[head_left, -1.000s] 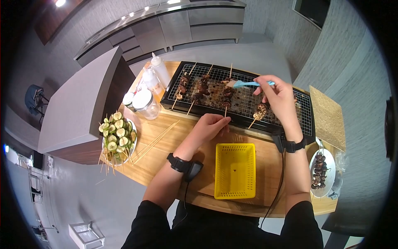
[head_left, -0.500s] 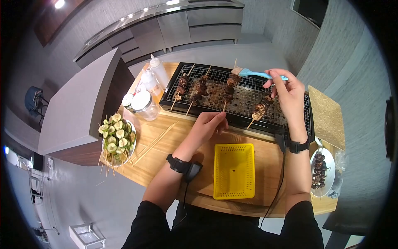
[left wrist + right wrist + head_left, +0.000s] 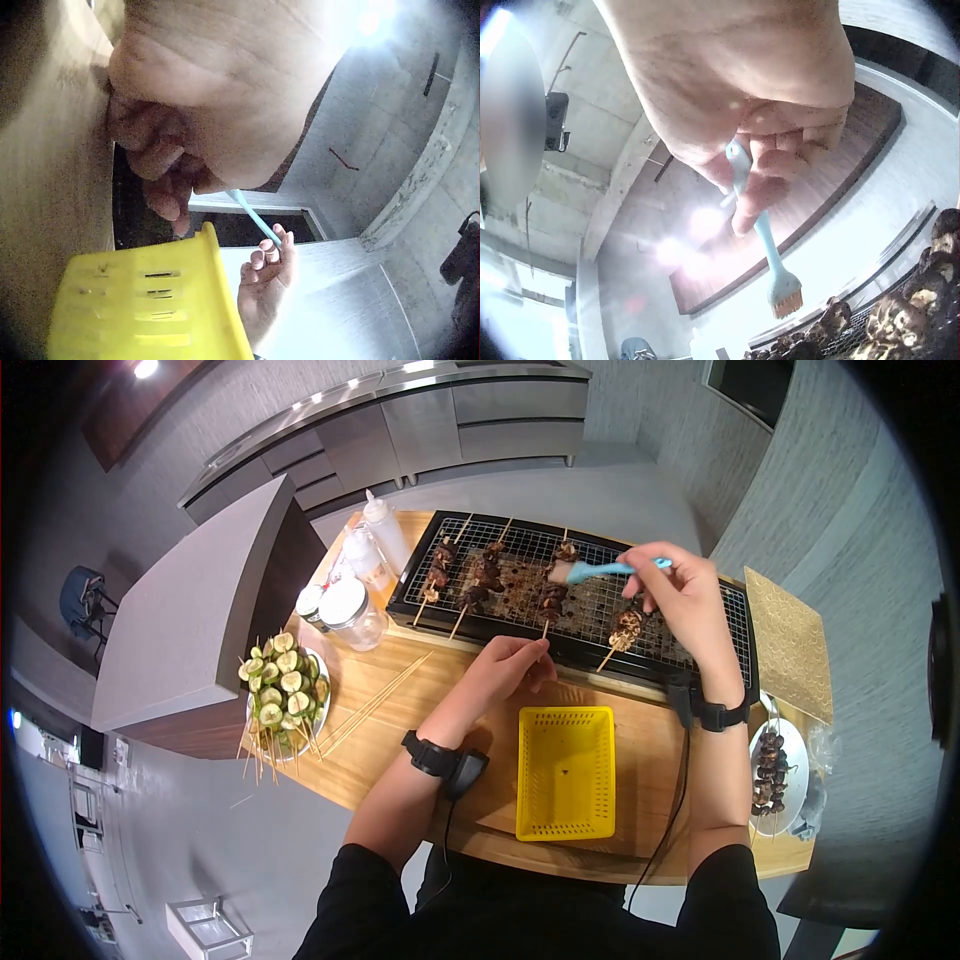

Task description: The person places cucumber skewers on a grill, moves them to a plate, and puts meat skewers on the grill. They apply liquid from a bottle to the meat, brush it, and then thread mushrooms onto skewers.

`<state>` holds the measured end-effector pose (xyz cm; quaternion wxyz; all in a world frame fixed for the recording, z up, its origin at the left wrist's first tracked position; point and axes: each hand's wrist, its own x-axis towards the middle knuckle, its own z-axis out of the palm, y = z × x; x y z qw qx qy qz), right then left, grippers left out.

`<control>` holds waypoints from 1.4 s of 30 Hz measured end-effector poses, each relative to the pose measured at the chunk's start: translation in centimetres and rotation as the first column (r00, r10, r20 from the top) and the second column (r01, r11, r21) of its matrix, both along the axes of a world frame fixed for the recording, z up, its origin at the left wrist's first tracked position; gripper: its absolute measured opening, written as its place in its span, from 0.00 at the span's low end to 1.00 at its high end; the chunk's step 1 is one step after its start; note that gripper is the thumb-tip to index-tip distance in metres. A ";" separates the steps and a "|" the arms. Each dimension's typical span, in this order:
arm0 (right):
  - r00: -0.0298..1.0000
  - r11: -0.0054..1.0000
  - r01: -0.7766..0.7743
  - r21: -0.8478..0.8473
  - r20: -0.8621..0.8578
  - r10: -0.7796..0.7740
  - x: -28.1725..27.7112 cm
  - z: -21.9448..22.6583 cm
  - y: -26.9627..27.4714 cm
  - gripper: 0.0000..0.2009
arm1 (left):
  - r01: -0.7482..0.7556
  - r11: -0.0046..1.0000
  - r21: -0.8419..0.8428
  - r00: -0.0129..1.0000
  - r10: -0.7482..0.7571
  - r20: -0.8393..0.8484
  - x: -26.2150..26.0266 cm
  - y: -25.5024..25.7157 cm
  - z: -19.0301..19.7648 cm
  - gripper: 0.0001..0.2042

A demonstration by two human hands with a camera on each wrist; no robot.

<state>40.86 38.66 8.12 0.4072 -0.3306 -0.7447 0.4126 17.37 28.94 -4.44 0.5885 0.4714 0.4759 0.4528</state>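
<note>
In the head view my right hand (image 3: 685, 598) grips a light blue basting brush (image 3: 603, 569) by the end of its handle. The bristles lie against a skewer of dark browned mushroom pieces (image 3: 553, 598) over the grill (image 3: 590, 651). My left hand (image 3: 508, 668) pinches the near end of that skewer's stick at the grill's front edge. In the right wrist view the blue brush (image 3: 769, 244) slants down between thumb and fingers, bristles above the browned pieces. The left wrist view shows curled fingers; the skewer is hidden there.
More skewers lie on the mesh on both sides. At left are squeeze bottles (image 3: 385, 525), a lidded jar (image 3: 350, 615), a plate of cucumber skewers (image 3: 285, 685) and loose sticks (image 3: 375, 703). A yellow basket (image 3: 565, 830) stands in front; a white plate (image 3: 795, 745) with skewers sits right.
The brush went from the skewer's middle to its far end, then back down along it. The skewer rose toward the brush half a second ago and is lower now. My left hand kept its pinch.
</note>
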 end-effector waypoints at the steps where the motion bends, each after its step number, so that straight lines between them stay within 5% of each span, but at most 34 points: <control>1: 0.999 0.999 -0.035 -0.014 0.028 0.036 0.1 -0.1 0.0 0.08 | 0.000 1.000 0.000 1.000 0.000 0.008 0.0 0.0 0.0 0.22; 34: 0.975 0.975 -0.201 -0.093 0.081 0.208 0.4 0.4 -0.4 0.08 | -0.024 1.000 0.003 1.000 0.024 -0.012 0.1 0.1 0.0 0.23; 42: 0.997 0.996 -0.058 -0.064 0.044 0.061 -0.1 -0.1 0.2 0.08 | -0.025 1.000 -0.014 1.000 0.025 -0.016 0.2 0.0 0.3 0.23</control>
